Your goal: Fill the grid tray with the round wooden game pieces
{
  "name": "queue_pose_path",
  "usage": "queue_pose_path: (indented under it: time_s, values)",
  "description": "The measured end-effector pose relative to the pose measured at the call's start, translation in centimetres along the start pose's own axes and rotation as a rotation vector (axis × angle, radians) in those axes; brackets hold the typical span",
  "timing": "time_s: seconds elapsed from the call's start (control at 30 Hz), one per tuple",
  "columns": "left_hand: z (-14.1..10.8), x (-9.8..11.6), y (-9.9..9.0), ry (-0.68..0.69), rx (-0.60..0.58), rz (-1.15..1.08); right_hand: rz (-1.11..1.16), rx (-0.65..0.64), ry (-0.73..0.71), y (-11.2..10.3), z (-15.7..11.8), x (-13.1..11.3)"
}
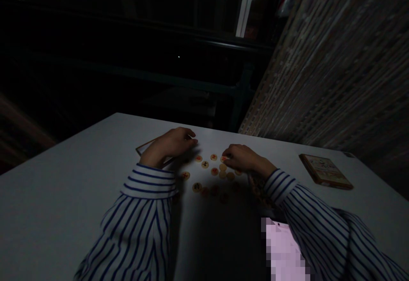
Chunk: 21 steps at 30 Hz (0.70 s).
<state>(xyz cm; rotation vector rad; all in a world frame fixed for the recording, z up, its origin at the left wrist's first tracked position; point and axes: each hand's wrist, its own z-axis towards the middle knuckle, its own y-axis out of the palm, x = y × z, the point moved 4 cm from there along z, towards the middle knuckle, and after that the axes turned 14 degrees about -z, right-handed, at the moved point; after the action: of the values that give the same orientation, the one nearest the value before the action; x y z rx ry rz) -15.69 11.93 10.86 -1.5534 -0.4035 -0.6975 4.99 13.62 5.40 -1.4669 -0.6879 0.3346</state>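
Round Chinese chess pieces with red or dark characters lie loosely scattered on the white table (79,162), among them a dark-marked piece (197,187) and a red-marked piece (185,175). Several lie with plain faces up, such as a blank-faced piece (223,174). My left hand (175,141) hovers at the left of the pieces, thumb and fingers apart, nothing between them. Under it a thin-edged box or tray (145,146) is partly hidden. My right hand (241,157) has its fingertips closed on a red-marked Chinese chess piece (224,159) at the group's far right.
More pieces (260,191) lie in shadow beneath my right wrist, partly covered. A lit phone (284,251) rests near my right forearm. A flat decorated box (326,171) sits at the right. Beyond the table hangs a string curtain (319,72) beside a dark window. The lighting is dim.
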Motion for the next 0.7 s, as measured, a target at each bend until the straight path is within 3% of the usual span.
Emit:
queue_pose_path:
  time_s: [0.27, 0.43, 0.7]
  values:
    - [-0.3, 1.2, 0.8, 0.002, -0.027, 0.006, 0.053, -0.003, -0.019, 0.1, -0.1, 0.0]
    - [0.0, 1.9, 1.9, 0.031, -0.032, 0.058, 0.101, 0.013, 0.051, -0.5, -0.7, 0.7]
    - [0.6, 2.0, 3.1, 0.101, -0.05, 0.066, 0.004, -0.034, 0.059, -0.5, -1.8, 1.2]
